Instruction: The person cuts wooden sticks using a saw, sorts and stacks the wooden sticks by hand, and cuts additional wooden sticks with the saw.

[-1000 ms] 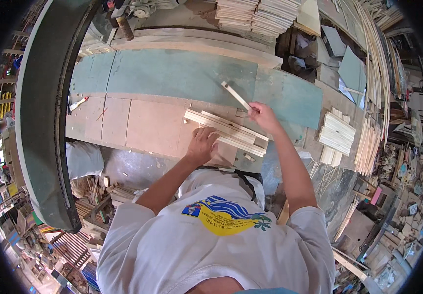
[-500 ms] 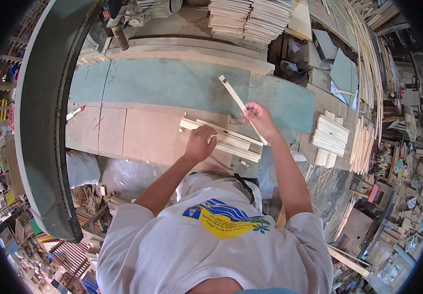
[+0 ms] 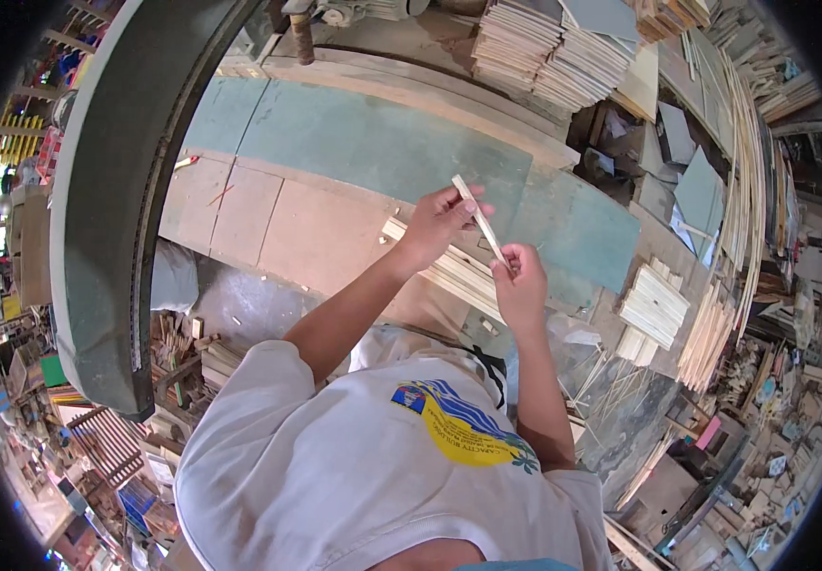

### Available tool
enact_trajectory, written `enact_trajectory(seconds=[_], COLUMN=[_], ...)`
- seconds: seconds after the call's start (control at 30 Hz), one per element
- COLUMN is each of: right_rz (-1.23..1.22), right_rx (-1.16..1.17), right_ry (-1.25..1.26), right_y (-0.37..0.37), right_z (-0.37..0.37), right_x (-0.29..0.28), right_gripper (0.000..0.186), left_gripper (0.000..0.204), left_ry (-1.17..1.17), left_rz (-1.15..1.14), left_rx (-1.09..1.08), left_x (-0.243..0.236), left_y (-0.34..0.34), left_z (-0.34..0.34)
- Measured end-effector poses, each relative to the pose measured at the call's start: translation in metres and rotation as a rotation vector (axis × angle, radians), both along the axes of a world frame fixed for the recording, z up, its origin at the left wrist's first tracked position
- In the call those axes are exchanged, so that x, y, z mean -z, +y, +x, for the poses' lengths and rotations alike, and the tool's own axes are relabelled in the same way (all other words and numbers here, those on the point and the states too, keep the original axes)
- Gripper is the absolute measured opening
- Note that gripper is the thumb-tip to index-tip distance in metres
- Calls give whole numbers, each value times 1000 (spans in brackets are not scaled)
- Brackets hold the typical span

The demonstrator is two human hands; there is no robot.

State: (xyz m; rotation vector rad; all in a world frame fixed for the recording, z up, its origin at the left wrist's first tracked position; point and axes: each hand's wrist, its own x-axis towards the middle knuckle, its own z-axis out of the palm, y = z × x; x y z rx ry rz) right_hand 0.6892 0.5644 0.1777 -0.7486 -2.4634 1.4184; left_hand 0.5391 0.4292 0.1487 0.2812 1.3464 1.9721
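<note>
A narrow pale wooden strip is held up at a slant over the workbench. The fingers of my left hand close around it near its far end. My right hand pinches its near end between thumb and fingers. Below both hands, a small bundle of similar wooden strips lies on the bench top, partly covered by my left hand and wrist.
The bench has a green board along its far side and brown panels nearer me. A large grey machine arm rises at the left. Stacked wooden slats lie to the right, with thin board piles at the back.
My left hand has lifted from the bundle to grip the strip. My right hand has moved to the strip's near end. The view has turned and shifted slightly.
</note>
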Motion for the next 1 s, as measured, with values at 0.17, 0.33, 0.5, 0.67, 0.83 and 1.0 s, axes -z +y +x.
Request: enact_trajectory(seconds=[0.17,0.33,0.5,0.67,0.83,1.0], right_rz=[-328,-700,-775,-960,-1218,-1460], right_rx=[-25,-183,-325,-446,-617,-804], right_ry=[-46,-141,-22,-218,-334,-519], right_y=[-11,-27,-17,17,42,37], right_z=[31,61,81,98,117,132], right_x=[-10,-48,-47,-57,-45,-23], right_gripper=[24,33,39,39,37,33], left_gripper=[44,37,30,31,41,41], left_ry=[38,13,64,69,157,168], left_rz=[25,13,-16,23,-24,-156], left_rx=[-29,-170,-286,-551,-783,-1030], left_x=[0,-10,-41,-69,-87,-101], left_y=[-11,-24,-34,-44,-59,-89], left_z=[-2,-8,19,74,146,224])
